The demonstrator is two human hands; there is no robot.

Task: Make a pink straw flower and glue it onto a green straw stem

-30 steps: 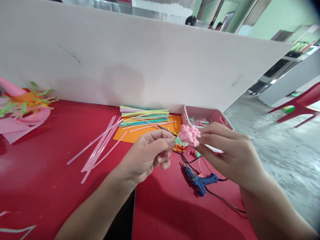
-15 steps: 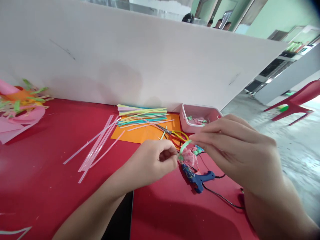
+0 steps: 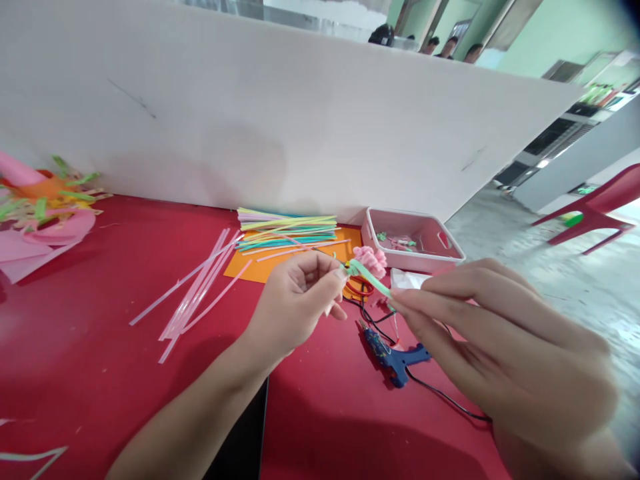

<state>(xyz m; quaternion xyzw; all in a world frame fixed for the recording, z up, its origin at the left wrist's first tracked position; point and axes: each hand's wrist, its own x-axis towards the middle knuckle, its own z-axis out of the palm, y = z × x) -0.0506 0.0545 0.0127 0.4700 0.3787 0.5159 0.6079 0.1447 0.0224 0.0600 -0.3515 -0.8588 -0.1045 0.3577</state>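
My left hand is closed in a pinch on the green base of a fuzzy pink flower. From that base a light green strip runs to my right hand, whose thumb and fingertips are pressed together on its far end. The strip is stretched straight between both hands. Below them on the red table lies a blue glue gun, its handle partly behind my right hand. Scissors with a red handle lie behind the flower, mostly hidden.
Thin coloured sticks lie on an orange sheet. To their left are shiny pink strips. A pink box with small pieces stands by the white partition. Pink and orange paper items sit far left.
The flower has turned upward to stand above the hands. My right hand has moved right and down, pulling the green strip straight. My left hand has risen slightly.
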